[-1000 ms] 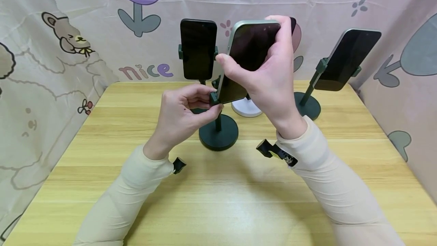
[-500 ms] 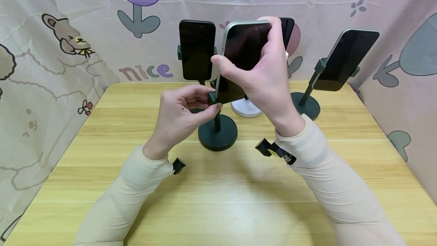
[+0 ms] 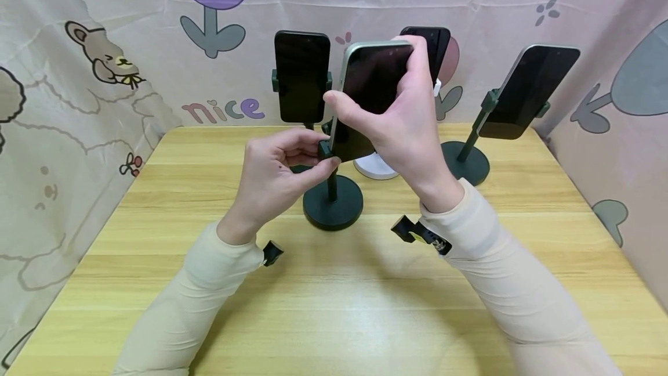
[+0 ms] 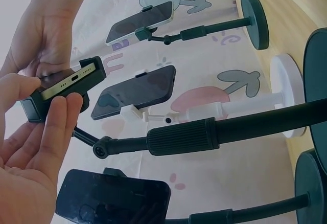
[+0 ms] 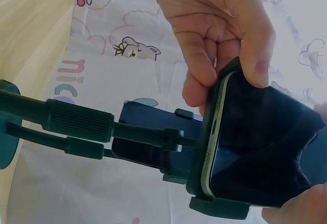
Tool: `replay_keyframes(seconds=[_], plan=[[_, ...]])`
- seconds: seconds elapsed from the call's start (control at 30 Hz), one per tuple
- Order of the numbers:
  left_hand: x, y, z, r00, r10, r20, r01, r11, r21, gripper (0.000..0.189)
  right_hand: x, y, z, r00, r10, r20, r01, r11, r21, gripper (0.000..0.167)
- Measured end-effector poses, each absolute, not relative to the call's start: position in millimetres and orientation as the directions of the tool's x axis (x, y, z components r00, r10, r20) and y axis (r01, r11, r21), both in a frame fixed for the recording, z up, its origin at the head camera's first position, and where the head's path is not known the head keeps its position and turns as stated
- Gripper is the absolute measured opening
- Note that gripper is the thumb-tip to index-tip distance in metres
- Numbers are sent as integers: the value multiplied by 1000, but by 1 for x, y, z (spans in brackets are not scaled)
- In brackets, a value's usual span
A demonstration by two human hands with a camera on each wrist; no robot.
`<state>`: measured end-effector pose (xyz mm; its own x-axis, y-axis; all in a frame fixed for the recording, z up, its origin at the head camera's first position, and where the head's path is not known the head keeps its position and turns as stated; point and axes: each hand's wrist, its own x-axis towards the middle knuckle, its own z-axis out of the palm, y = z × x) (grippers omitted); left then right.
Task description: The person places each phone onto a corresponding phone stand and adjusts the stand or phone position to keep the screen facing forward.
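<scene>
In the head view, my right hand (image 3: 404,123) grips a light-green-edged smartphone (image 3: 373,80) by its two long sides, thumb on the left edge. The phone stands upright, slightly tilted, its dark screen facing me. My left hand (image 3: 282,164) pinches the left side of a dark green phone stand's clamp (image 3: 325,148) between thumb and fingers. In the right wrist view, the phone's lower end sits between the clamp's two side arms (image 5: 219,207). The left wrist view shows its charging port (image 4: 74,77) facing the camera. Below is the stand's round base (image 3: 333,208).
Behind stand a black phone (image 3: 302,77) in a green holder, a dark phone (image 3: 437,51) on a white stand (image 3: 377,168), and a silver-edged phone (image 3: 529,91) in another green stand (image 3: 467,161) at right. A patterned cloth (image 3: 209,97) hangs behind the wooden table (image 3: 334,306).
My right hand and the phone first shift left, then drop slightly toward the clamp. The dark phone behind shows more. My left hand keeps its place on the clamp.
</scene>
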<state>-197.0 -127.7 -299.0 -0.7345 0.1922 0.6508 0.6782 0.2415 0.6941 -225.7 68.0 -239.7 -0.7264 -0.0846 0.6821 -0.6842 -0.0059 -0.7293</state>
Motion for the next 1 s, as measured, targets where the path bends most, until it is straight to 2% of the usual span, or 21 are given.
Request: replay_keyframes(seconds=[0.3, 0.53, 0.8, 1.0], plan=[[-199, -128, -299, -726, 192, 660, 687, 251, 682, 24, -225, 64, -260, -741, -109, 663, -664, -23, -747, 61], [-200, -129, -299, -727, 190, 660, 685, 256, 682, 25, -225, 69, -260, -734, -168, 658, -657, -71, -751, 61], [-202, -132, -298, -737, 208, 643, 675, 251, 694, 26, -236, 91, -256, -670, -243, 702, -677, -187, -712, 48], [-205, -138, -298, -743, 224, 630, 669, 238, 704, 26, -241, 98, -254, -616, -271, 740, -723, -178, -667, 41]])
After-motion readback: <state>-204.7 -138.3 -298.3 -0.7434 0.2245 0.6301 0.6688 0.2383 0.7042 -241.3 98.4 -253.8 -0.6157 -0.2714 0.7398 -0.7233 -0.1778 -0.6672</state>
